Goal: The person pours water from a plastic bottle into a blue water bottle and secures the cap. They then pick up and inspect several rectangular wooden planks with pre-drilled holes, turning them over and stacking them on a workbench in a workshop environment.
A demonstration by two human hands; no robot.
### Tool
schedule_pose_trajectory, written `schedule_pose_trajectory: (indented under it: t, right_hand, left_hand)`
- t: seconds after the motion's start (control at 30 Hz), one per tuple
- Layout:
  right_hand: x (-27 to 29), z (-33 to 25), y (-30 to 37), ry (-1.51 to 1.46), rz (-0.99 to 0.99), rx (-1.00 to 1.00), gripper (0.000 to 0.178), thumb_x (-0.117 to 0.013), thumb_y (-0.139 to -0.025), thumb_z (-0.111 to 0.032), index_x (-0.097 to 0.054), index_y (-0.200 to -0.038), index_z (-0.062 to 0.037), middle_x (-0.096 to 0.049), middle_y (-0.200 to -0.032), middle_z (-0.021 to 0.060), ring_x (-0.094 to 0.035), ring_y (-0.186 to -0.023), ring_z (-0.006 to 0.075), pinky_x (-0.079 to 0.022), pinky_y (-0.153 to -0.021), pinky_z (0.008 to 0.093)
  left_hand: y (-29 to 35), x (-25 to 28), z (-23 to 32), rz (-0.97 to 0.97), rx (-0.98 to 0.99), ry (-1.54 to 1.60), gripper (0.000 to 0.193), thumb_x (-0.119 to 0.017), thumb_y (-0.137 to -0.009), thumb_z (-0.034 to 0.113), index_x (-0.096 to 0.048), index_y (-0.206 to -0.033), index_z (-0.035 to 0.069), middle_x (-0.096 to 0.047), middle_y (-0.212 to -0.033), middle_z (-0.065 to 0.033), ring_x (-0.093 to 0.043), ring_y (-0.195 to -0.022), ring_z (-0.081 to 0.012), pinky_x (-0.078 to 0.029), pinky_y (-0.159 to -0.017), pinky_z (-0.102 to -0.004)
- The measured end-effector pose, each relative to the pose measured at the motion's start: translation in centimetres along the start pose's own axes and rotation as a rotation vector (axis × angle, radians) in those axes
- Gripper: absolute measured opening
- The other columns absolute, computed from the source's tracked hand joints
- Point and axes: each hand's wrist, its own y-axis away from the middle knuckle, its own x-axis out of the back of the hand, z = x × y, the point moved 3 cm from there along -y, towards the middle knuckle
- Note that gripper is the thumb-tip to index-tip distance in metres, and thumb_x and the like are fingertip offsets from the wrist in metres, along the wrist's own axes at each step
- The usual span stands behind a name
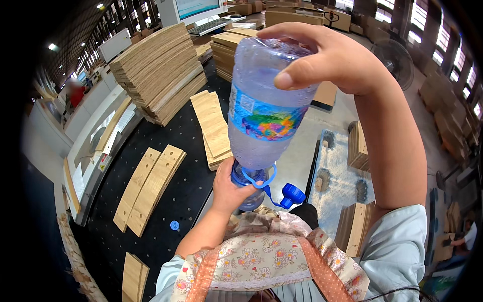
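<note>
My right hand [329,58] grips the base of a large clear plastic water bottle [266,118] with a colourful label, held upside down. Cloudy-looking liquid and droplets show inside it. Below, my left hand [227,189] is wrapped round a blue-tinted drinking bottle [250,203], held upright in front of my apron. The large bottle's neck points down at the drinking bottle's mouth; whether they touch is hidden. A blue screw lid [293,195] hangs open from the drinking bottle by its blue loop strap. On the black table lies a small blue bottle cap [174,225].
Curved wooden slats [148,191] lie on the black perforated table [186,199], with more slats [214,126] beyond. A tall stack of boards [158,73] stands at the back. To the right is a dusty pallet [327,186] with wood stacks [353,226]; a fan [394,63] stands farther off.
</note>
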Motion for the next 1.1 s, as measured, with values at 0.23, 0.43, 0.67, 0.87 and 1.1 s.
schedule_pose_trajectory:
  t: [0.23,0.43,0.67,0.87,1.1]
  right_hand:
    - [-1.6,-2.4,-2.7,0.110,-0.017,0.065,0.090,-0.075,-0.055,-0.048,-0.052,-0.127,-0.0001,-0.058,-0.114,0.0247,-0.057,-0.106,0.0360,-0.045,-0.092,0.0409]
    - [-2.7,-3.9,-3.5,0.154,-0.025,0.082,0.088,-0.074,-0.057,-0.048,-0.052,-0.128,-0.0017,-0.057,-0.116,0.0251,-0.056,-0.108,0.0375,-0.044,-0.093,0.0428]
    - [-3.4,-5.5,-3.8,0.124,-0.045,0.107,0.086,-0.073,-0.057,-0.048,-0.053,-0.128,-0.0024,-0.057,-0.117,0.0250,-0.056,-0.108,0.0362,-0.044,-0.092,0.0416]
    - [-3.0,-6.8,-4.3,0.097,-0.038,0.158,0.084,-0.073,-0.059,-0.047,-0.053,-0.127,-0.0013,-0.059,-0.114,0.0219,-0.058,-0.106,0.0330,-0.045,-0.090,0.0386]
    - [-1.5,-9.8,-5.6,-0.022,-0.081,0.213,0.080,-0.070,-0.063,-0.044,-0.052,-0.127,0.0013,-0.060,-0.114,0.0203,-0.058,-0.106,0.0309,-0.043,-0.092,0.0370]
  left_hand:
    - [-0.1,1.7,0.5,0.060,0.004,0.046,0.070,-0.083,-0.058,0.034,-0.055,-0.113,0.002,-0.062,-0.102,-0.0155,-0.059,-0.097,-0.0306,-0.046,-0.086,-0.0387]
    - [0.7,3.1,0.2,0.118,-0.016,0.072,0.069,-0.084,-0.057,0.033,-0.056,-0.112,0.002,-0.061,-0.102,-0.0147,-0.059,-0.097,-0.0306,-0.046,-0.085,-0.0382]
    - [1.6,4.4,0.3,0.078,-0.041,-0.007,0.066,-0.084,-0.061,0.021,-0.052,-0.115,0.000,-0.061,-0.106,-0.0076,-0.059,-0.096,-0.0141,-0.046,-0.088,-0.0298]
    - [1.9,5.5,1.5,0.125,-0.023,0.013,0.067,-0.084,-0.059,0.023,-0.053,-0.114,0.001,-0.061,-0.105,-0.0105,-0.059,-0.097,-0.0201,-0.045,-0.087,-0.0329]
    - [0.7,8.5,4.6,0.168,-0.003,0.060,0.063,-0.082,-0.058,0.030,-0.056,-0.109,0.005,-0.059,-0.104,-0.0158,-0.058,-0.099,-0.0309,-0.046,-0.086,-0.0387]
